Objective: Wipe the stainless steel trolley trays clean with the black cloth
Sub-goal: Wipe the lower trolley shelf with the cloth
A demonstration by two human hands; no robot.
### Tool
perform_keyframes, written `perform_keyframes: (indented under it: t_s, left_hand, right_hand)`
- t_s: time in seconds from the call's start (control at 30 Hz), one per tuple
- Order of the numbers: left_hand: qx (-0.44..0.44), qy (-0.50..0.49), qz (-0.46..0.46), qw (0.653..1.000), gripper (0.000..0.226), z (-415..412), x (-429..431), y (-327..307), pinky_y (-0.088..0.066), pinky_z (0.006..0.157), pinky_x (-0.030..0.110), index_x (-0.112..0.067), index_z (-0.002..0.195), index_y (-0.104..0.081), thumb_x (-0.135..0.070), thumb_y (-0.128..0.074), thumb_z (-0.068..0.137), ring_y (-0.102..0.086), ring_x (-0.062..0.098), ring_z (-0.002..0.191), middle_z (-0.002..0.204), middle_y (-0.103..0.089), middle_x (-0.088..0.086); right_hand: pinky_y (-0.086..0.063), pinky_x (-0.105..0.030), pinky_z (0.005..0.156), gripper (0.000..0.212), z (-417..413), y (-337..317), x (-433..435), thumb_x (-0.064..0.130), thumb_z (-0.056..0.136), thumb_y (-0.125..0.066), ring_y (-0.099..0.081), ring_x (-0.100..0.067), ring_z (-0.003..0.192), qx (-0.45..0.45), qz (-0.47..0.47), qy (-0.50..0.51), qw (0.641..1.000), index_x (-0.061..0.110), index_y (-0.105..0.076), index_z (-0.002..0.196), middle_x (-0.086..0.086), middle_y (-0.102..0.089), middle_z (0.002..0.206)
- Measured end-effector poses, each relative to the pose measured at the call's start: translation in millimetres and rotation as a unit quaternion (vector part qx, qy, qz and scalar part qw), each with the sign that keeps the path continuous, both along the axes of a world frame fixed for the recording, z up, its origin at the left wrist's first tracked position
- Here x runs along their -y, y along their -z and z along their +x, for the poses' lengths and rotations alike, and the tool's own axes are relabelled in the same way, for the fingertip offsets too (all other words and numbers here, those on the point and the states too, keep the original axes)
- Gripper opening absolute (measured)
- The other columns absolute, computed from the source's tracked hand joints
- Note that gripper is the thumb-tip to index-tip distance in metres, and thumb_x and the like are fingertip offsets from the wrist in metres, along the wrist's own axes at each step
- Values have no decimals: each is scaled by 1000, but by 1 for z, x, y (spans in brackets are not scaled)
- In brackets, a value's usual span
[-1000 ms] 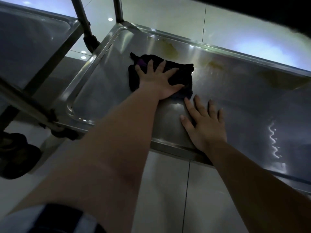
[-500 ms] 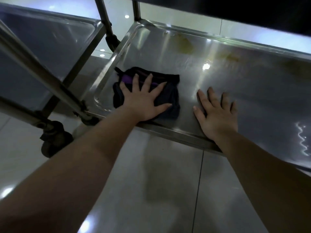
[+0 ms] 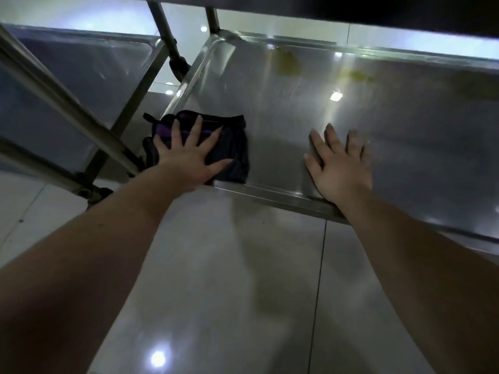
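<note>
Black cloth: soft, rumpled, roughly rectangular, with a purple band across its far part; centre-left of the frame, in the near-left corner of the tray, left edge lapping over the rim.
Left hand: flat on the cloth, fingers straight and spread wide, thumb pointing right, pressing the fabric down.
Right hand: palm down on bare steel right of centre, fingers straight and only slightly parted, heel over the near rim, holding nothing.
Tray: stainless steel, brushed and glossy, shallow with a raised rim and rounded corners; bright light spots mirrored on it.
Stains: dull yellowish smears near the far rim, upper middle of the frame, well apart from the cloth.
Upper shelf: dark underside along the top edge.
Second trolley: similar steel tray at upper left, with round tube legs crossing in front.
Floor: pale polished tiles with thin dark joints, filling the lower frame.
Change, cloth: a second ago out in the tray's left-middle; now drawn back to the near-left corner under the same flat palm.
Change, right hand: then just beside the cloth; now a stretch of bare steel between them, palm flat as before.
</note>
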State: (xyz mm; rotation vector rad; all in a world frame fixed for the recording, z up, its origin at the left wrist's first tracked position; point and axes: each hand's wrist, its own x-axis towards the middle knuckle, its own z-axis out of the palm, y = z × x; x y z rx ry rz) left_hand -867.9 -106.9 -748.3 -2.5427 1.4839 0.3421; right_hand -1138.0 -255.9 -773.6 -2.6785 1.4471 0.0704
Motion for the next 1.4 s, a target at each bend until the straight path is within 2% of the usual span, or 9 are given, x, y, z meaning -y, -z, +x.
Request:
perform_keyframes:
  t_s: [0.17, 0.3, 0.43, 0.57, 0.73, 0.87, 1.1, 1.27, 1.4]
  left_hand:
    - [-14, 67, -23, 997, 90, -93, 30, 7, 1, 104, 75, -60, 136, 26, -96, 10, 55, 20, 40, 146, 160, 25, -10]
    - [-16, 65, -32, 997, 91, -100, 28, 6, 0, 107, 73, -64, 133, 28, -98, 13, 51, 19, 35, 147, 161, 23, -13]
    - [-8, 49, -7, 999, 96, -103, 27, -1, -2, 110, 72, -61, 139, 25, -96, 12, 51, 19, 33, 147, 160, 24, -14]
    - [-20, 60, -7, 998, 92, -142, 33, 3, -1, 106, 74, -62, 127, 33, -95, 26, 42, 18, 39, 146, 159, 26, -11]
    - [-20, 116, -48, 992, 80, -227, 76, 18, 11, 98, 77, -58, 129, 35, -91, 11, 60, 22, 46, 142, 161, 25, -4]
    - [-8, 94, -79, 992, 84, -201, 116, 23, 10, 99, 77, -58, 139, 22, -93, 2, 65, 15, 45, 145, 163, 16, -2]
    - [-65, 70, -63, 993, 83, -131, 217, 2, 7, 105, 76, -54, 149, -2, -91, -20, 76, 11, 43, 147, 165, 6, -4]
    - [-56, 80, -38, 995, 82, -137, 220, -3, 7, 106, 75, -52, 151, 0, -89, -20, 79, 11, 43, 147, 165, 7, -3]
    - [-55, 127, -26, 990, 85, -162, 161, 1, 5, 105, 75, -55, 148, 6, -92, -12, 73, 11, 41, 147, 164, 11, -7]
  right_hand:
    - [5, -55, 117, 59, -6, -6, 1, 60, 98, -12, 8, -33, 150, 12, 32, -13, 999, 43, -4, 154, 10, 2, 165]
    - [2, -55, 117, 55, -41, -17, 24, 51, 101, -23, 3, -28, 151, 22, 16, -67, 997, 39, -14, 154, 7, -5, 165]
    - [-4, -60, 117, 56, -110, -18, 63, 51, 101, -19, 4, -32, 150, -43, -1, 27, 999, 37, -9, 154, 5, -3, 165]
    - [-2, -61, 116, 58, -122, -8, 65, 59, 97, -12, 2, -31, 150, -19, 21, 43, 999, 45, 1, 152, 7, 0, 165]
    - [2, -58, 117, 58, -126, -2, 64, 60, 97, -9, 4, -28, 150, 1, 11, 47, 999, 46, 2, 151, 9, 2, 164]
    - [1, -57, 118, 57, -128, 2, 65, 61, 97, -7, 5, -27, 150, 0, 4, 39, 999, 46, 4, 152, 9, 3, 164]
    - [3, -55, 119, 60, -127, 0, 64, 63, 94, -5, 7, -24, 151, -2, 10, 46, 999, 48, 4, 152, 11, 5, 164]
    - [2, -55, 119, 59, -126, -3, 66, 63, 95, -9, 5, -24, 151, 19, 16, 50, 998, 48, -1, 152, 12, 2, 164]
    - [3, -55, 119, 61, -128, -3, 65, 63, 94, -8, 5, -23, 151, 21, 17, 49, 998, 48, -1, 152, 12, 2, 164]
